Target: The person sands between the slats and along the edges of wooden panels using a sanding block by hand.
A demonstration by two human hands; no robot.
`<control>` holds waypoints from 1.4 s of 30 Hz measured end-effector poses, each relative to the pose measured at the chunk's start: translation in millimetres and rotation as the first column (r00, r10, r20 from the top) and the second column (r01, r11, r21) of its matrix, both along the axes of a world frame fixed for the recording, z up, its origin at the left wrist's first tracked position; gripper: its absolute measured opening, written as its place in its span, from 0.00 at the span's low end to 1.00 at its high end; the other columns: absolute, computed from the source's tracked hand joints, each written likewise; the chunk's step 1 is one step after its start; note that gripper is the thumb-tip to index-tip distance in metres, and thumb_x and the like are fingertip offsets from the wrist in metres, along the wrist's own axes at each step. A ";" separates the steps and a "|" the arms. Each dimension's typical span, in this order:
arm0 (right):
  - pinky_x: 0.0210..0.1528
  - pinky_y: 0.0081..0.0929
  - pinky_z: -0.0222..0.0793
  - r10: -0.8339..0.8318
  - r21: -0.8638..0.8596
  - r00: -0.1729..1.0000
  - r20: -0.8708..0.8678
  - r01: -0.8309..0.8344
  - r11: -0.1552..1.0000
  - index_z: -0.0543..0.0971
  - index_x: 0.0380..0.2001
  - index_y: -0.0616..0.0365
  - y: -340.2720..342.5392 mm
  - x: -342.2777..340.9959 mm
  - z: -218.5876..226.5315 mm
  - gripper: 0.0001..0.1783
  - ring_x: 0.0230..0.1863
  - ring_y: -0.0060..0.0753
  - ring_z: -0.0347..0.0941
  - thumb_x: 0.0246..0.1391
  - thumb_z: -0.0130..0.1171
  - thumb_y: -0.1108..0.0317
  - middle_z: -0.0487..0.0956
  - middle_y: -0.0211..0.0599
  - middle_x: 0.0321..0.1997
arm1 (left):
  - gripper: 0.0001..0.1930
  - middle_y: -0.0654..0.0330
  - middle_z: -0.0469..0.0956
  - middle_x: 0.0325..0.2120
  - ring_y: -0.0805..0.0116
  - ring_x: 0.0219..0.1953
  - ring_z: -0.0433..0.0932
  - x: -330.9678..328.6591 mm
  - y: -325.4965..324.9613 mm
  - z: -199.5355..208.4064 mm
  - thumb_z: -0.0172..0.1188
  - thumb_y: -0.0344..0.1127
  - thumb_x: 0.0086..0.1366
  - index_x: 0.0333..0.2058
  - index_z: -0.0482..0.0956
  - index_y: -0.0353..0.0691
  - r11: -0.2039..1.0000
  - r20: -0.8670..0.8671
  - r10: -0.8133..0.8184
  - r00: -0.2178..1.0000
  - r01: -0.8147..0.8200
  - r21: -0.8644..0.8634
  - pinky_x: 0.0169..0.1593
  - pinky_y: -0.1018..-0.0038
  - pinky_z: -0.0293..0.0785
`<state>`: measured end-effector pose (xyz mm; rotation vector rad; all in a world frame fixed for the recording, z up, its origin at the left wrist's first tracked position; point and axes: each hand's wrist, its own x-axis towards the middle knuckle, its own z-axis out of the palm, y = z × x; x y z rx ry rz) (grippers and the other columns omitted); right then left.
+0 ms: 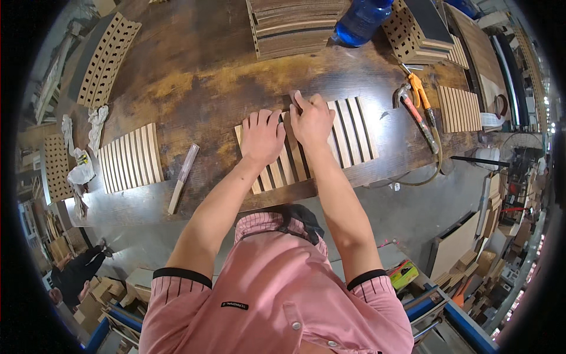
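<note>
A slatted wooden panel [352,133] with pale strips and dark grooves lies near the table's front edge. My left hand [263,135] rests on its left half, fingers stretched forward over the slats. Beside it, my right hand [312,120] is closed at the panel's far edge. A narrow brown piece shows by its fingertips, but its kind is hard to make out. Between my hands a browner band [296,154] runs along the panel. The hands cover part of the slats.
To the left are a loose wooden strip [184,177], another slatted panel [131,158] and perforated boards [109,59]. At right lie a hammer [417,118], an orange air gun [418,88] and a slatted panel [458,110]. Stacked boards [295,29] and a blue bottle [362,22] stand behind.
</note>
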<state>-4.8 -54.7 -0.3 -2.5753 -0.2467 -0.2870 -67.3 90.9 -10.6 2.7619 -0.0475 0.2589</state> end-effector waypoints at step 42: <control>0.51 0.49 0.66 -0.121 0.019 0.949 -0.293 0.132 0.991 0.87 0.54 0.48 -39.9 -66.9 33.9 0.19 0.42 0.48 0.81 0.67 0.60 0.53 0.84 0.42 0.40 | 0.21 0.52 0.74 0.53 0.50 0.58 0.71 -8.7 6.0 8.0 0.55 0.39 0.72 0.60 0.75 0.39 1.000 -0.023 0.005 1.000 -0.005 -0.001 0.64 0.52 0.63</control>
